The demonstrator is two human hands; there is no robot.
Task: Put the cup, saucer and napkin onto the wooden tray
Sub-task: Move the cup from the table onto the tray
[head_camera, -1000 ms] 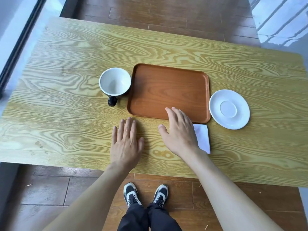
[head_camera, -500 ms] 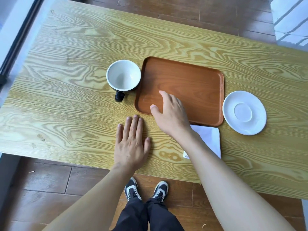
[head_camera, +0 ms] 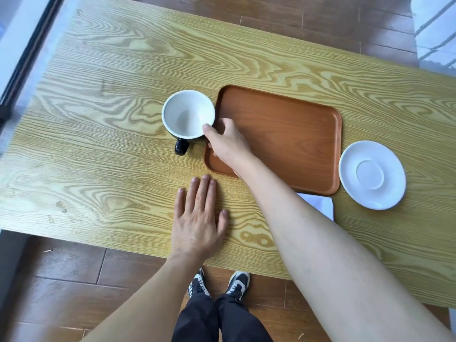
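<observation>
A cup (head_camera: 185,114), black outside and white inside, stands on the table just left of the brown wooden tray (head_camera: 291,134), handle toward me. My right hand (head_camera: 228,144) reaches across the tray's near left corner, thumb on the cup's rim and fingers around its right side. The white saucer (head_camera: 372,174) lies on the table right of the tray. A white napkin (head_camera: 319,204) lies at the tray's near right corner, mostly hidden by my right forearm. My left hand (head_camera: 198,222) rests flat on the table, fingers spread, holding nothing.
The light wooden table (head_camera: 118,77) has its near edge just in front of me, with brown floorboards beyond and below it. A dark window frame (head_camera: 27,53) runs along the left side. My shoes (head_camera: 219,285) show under the table edge.
My right hand has moved left from the napkin side across the tray's near edge to the cup and closed on its rim. My left hand has stayed flat. The view has shifted.
</observation>
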